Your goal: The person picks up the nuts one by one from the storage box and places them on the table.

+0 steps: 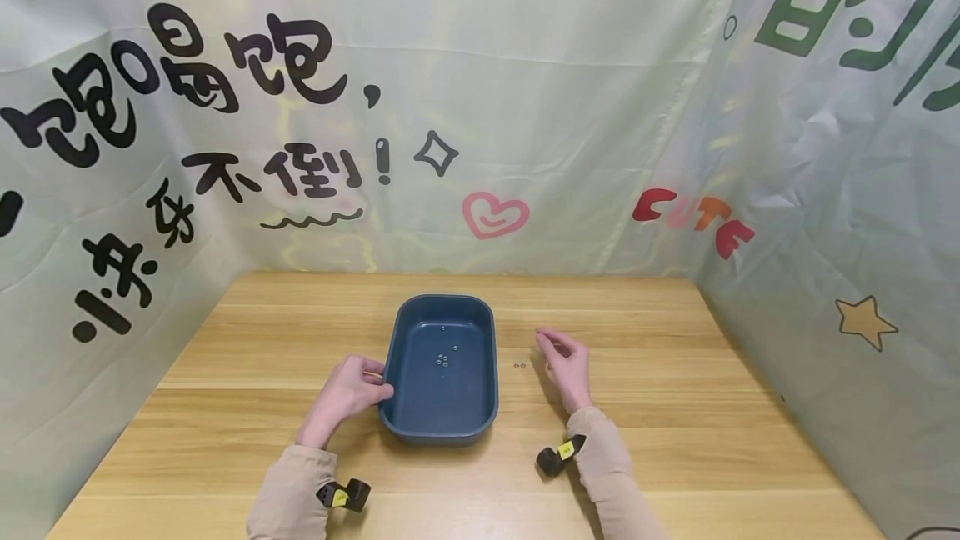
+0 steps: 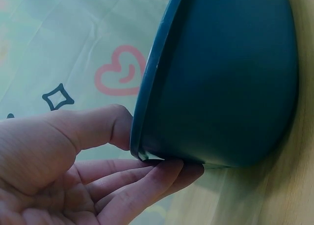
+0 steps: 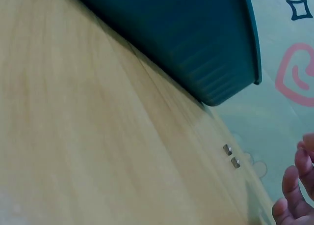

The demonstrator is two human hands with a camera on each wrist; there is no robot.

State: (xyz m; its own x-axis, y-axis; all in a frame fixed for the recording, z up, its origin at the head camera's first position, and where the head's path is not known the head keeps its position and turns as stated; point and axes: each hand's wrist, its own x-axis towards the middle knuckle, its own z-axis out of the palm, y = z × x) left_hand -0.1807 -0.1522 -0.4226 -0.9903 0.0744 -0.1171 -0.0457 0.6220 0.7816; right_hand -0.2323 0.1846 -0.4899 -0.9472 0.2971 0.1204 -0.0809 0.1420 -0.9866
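A deep blue rectangular plastic tub [image 1: 438,415] stands on the table, with several small shiny metal pieces [image 1: 441,360] on its floor. My left hand [image 1: 351,394] grips the tub's left rim; in the left wrist view the thumb is over the rim [image 2: 139,122] and the fingers [image 2: 147,185] press the outer wall. To the tub's right lie two small metal nuts [image 3: 231,156], side by side on the wood. My right hand [image 1: 566,369] hovers beyond them, thumb and forefinger close together. Whether anything sits between those fingertips is hidden.
The wooden table [image 1: 300,323] extends to both sides of the tub. Pale printed curtains [image 1: 570,107] enclose its back, left and right. A small black camera is strapped to each sleeve [image 1: 615,457]. A dark cable [image 1: 933,532] shows at the bottom right corner.
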